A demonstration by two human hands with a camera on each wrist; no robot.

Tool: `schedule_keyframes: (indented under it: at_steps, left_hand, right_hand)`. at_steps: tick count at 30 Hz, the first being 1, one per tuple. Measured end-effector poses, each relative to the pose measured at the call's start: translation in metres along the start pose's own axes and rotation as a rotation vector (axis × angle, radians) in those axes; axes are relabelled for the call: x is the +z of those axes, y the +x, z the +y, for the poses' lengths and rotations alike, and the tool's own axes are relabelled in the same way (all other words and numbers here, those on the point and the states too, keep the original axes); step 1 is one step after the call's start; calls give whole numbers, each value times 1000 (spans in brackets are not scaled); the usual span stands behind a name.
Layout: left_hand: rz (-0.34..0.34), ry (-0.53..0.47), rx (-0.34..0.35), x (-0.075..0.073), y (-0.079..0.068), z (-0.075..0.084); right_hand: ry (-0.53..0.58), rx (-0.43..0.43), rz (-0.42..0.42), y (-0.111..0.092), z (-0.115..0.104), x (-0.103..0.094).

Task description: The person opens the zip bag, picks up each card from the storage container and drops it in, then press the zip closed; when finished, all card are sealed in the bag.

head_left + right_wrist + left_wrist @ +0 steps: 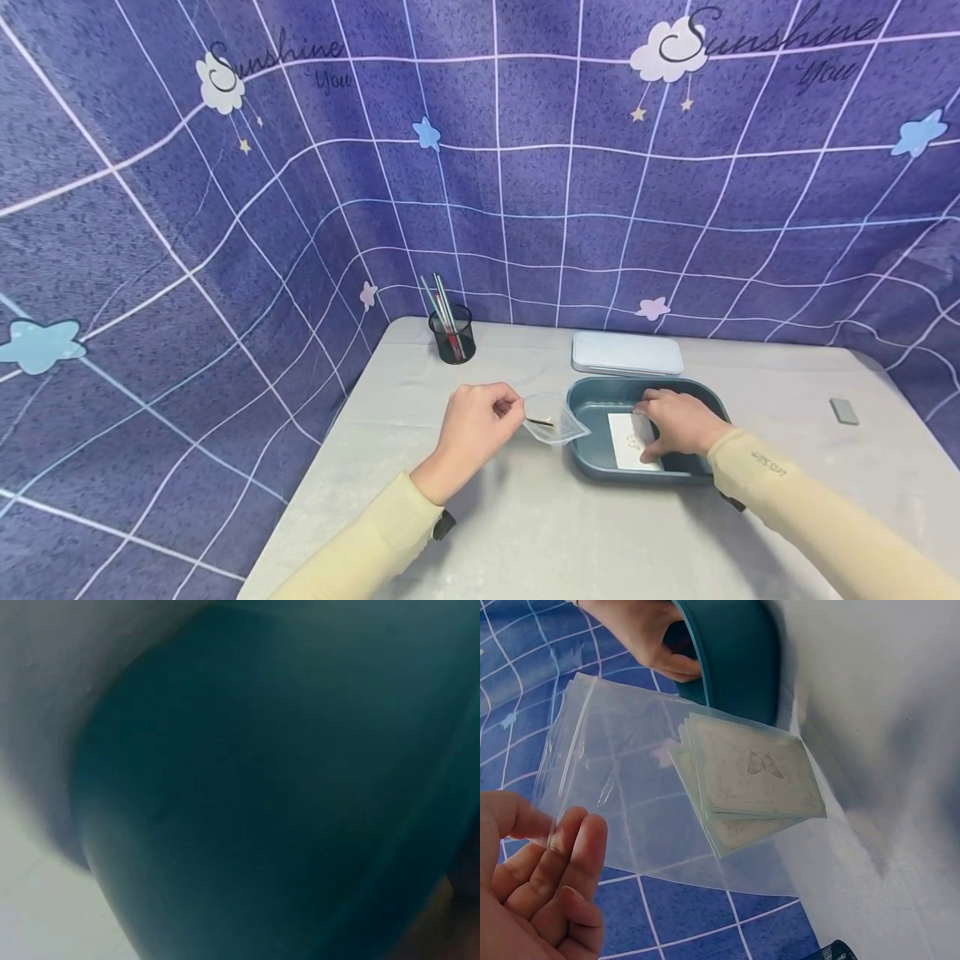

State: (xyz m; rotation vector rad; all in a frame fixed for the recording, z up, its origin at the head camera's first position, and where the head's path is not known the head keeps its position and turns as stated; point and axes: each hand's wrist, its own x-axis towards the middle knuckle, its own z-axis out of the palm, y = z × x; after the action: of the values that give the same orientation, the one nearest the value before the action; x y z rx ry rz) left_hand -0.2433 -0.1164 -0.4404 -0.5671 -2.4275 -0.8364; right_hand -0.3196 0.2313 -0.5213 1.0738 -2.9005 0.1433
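Observation:
My left hand (480, 421) pinches the edge of a clear zip bag (558, 429) beside the tray's left end. Inside the bag, several pale cards (757, 769) lie in a loose stack; the front one bears a butterfly print. My right hand (678, 421) reaches into a teal tray (592, 433). Its curled fingers and thumb lie at the top and bottom edges of a white card (625, 446) with a small drawing, gripping it. The right wrist view shows mostly the blurred tray wall (247, 787), and the card is hidden there.
Behind the tray lies a pale blue flat case (628, 353). A black mesh cup (453, 342) with pens or sticks stands at the back left. A small grey-green block (844, 411) rests on the right side of the table (525, 542). Purple patterned cloth (480, 183) hangs behind.

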Motion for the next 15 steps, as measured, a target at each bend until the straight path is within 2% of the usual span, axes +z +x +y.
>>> schedule_keyframes:
  at_steps: [10,15]
  left_hand:
    - [-9,-15,-14,1,0,1]
    - [-13,-15,-12,1,1,1]
  right_hand:
    - [22,49,41,-3,1,-1]
    - [26,45,61,-4,4,-4]
